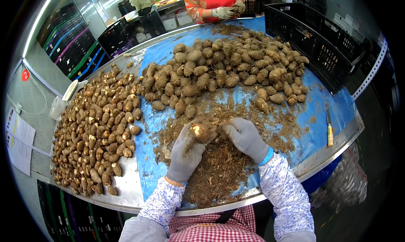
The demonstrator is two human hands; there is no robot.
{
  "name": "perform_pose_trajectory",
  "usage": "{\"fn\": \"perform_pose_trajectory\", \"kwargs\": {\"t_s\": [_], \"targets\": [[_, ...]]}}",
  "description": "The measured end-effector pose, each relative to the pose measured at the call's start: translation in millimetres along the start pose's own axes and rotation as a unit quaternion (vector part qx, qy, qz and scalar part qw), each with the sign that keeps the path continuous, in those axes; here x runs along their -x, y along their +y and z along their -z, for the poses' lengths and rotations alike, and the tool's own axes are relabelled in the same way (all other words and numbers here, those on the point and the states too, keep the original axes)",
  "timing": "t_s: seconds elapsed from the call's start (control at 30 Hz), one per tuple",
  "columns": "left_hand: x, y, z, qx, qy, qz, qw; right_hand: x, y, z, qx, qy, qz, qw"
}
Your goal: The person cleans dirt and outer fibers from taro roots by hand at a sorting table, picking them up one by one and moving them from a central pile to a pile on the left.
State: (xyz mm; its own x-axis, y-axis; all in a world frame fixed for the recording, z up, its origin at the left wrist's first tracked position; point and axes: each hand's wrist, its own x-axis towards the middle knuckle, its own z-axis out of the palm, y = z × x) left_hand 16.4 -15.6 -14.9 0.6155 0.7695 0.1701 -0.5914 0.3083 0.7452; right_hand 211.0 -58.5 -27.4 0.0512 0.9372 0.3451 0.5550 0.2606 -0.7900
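Note:
My left hand (187, 153), in a grey dotted work glove, grips a small brown taro corm (202, 132). A pale cut end of the corm faces up and towards the left. Just to the right of it is my right hand (247, 137), gloved alike, its fingers curled and pinching brown husk fibres (222, 128) that look blurred. Beneath both hands lies a heap of loose husk and root fibre (221, 172) on a blue plastic sheet (155, 124). Beyond them rises a large pile of hairy taro corms (202, 80).
Cleaner corms (101, 131) cover the metal table's left side. A knife with a wooden handle (330, 137) lies near the right edge. Black plastic crates (310, 36) stand at the back right. Across the table, a person's gloved hands (227, 11) hold something brown. Another person stands farther back.

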Motion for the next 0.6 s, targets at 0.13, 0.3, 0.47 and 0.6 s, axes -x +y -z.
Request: {"fn": "perform_pose_trajectory", "kwargs": {"t_s": [0.13,0.3,0.47,0.6], "targets": [[1.5,-3.9,-6.1,-0.214,0.003,-0.028,0.976,2.6,-12.0,-9.4,0.101,-0.074,0.044,0.991],[0.3,11.6,6.2,-0.224,0.035,0.168,0.959,3.7,-10.9,-9.0,0.005,-0.094,0.142,0.985],[-4.5,8.2,16.0,0.041,-0.027,0.089,0.995,3.1,-5.5,-9.8,-0.061,0.028,-0.012,0.998],[-2.0,1.3,8.9,0.012,-0.02,0.092,0.995,2.7,-27.8,-12.2,-0.132,0.078,0.011,0.988]]}}
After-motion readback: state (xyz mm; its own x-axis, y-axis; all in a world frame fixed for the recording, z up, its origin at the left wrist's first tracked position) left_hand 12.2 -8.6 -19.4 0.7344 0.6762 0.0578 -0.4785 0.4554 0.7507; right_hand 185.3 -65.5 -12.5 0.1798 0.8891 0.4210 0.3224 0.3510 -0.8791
